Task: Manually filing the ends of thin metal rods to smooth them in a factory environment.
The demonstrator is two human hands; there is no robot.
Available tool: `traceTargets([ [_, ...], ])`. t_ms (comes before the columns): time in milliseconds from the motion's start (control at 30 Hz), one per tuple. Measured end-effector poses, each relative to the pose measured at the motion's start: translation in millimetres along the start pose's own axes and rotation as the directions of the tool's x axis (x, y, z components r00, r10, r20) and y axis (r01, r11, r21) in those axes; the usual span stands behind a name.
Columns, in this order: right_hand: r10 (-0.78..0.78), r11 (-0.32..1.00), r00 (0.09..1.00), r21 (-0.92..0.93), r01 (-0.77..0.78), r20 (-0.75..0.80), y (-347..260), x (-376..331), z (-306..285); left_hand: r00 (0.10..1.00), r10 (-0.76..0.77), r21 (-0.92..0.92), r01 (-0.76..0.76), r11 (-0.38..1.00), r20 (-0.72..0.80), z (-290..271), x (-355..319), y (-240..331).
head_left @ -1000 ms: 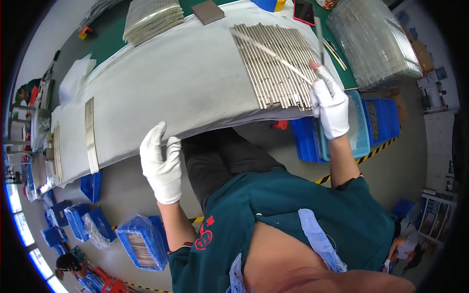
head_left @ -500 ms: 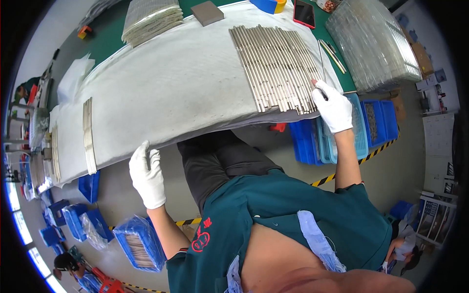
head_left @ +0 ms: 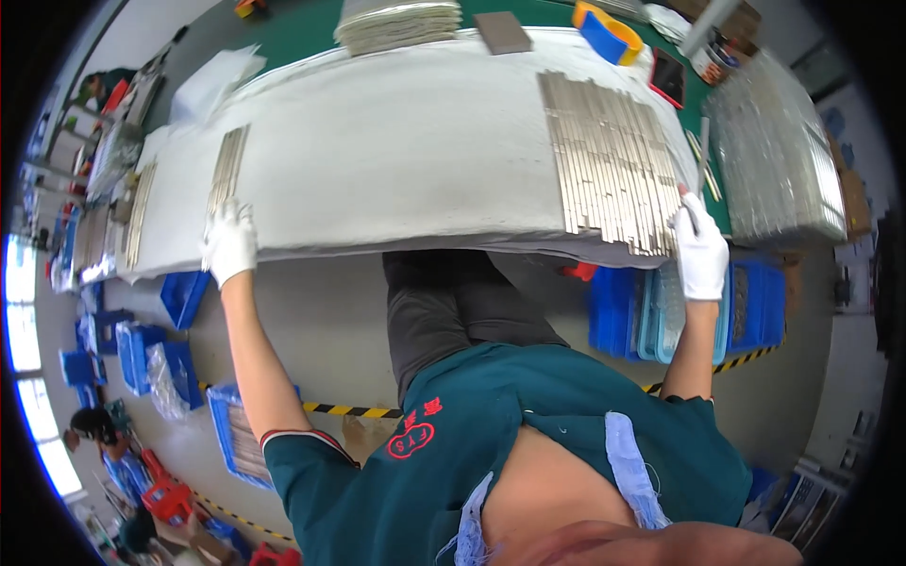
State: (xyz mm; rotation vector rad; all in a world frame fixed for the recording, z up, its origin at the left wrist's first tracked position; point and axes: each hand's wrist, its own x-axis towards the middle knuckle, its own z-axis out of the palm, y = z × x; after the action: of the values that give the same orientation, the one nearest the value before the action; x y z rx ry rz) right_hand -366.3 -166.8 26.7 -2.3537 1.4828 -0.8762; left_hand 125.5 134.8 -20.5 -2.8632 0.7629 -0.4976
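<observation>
White gloves cover both my hands. On the left of the cloth-covered table, my left hand (head_left: 229, 243) has its fingers curled over the near ends of a small bundle of slim metal rods (head_left: 228, 165). At the right, my right hand (head_left: 701, 253) is closed around a thin grey stick (head_left: 704, 156) that points away from me; its exact kind is unclear. Just left of that hand lies a wide row of silvery metal rods (head_left: 613, 165), side by side, their near ends uneven at the table edge.
Another narrow bundle of rods (head_left: 142, 215) lies at the far left. A grey block (head_left: 502, 33), a blue-and-yellow tape ring (head_left: 609, 36) and a phone (head_left: 667, 77) sit along the back. Plastic-wrapped stacks (head_left: 779, 151) stand at right, blue bins (head_left: 618, 316) below.
My left hand has moved left and forward, from the table's front edge onto the small rod bundle. My right hand still grips the stick beside the wide row. The whole view has shifted.
</observation>
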Motion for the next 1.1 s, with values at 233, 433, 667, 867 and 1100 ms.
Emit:
traceTargets([
  [233, -0.419, 0.844, 0.856, 0.477, 0.244, 0.303, -92.9, -37.6, 41.1, 0.965, 0.227, -0.245, -0.253, 0.936, -0.128, -5.8, -1.9, 25.9],
  [433, -0.474, 0.879, 0.765, 0.276, 0.388, 0.436, -115.3, -51.3, 74.0, 0.921, 0.176, -0.195, -0.255, 0.947, -0.347, -18.0, 21.1, 46.4],
  [667, -0.442, 0.865, 0.729, 0.032, 0.501, 0.523, -96.7, -57.6, 85.2, 0.974, 0.108, -0.163, -0.141, 0.977, -0.198, -4.3, 53.4, 69.7],
  [867, -0.485, 0.839, 0.707, 0.046, 0.542, 0.514, -99.2, -55.2, 86.2, 0.996, 0.092, -0.463, -0.081, 0.883, 0.001, -31.0, 16.6, 108.8],
  [1100, -0.408, 0.903, 0.692, 0.154, 0.4, 0.596, -98.4, -58.8, 78.5, 0.925, 0.335, -0.972, 0.118, 0.202, 0.181, -63.1, -90.9, 156.1],
])
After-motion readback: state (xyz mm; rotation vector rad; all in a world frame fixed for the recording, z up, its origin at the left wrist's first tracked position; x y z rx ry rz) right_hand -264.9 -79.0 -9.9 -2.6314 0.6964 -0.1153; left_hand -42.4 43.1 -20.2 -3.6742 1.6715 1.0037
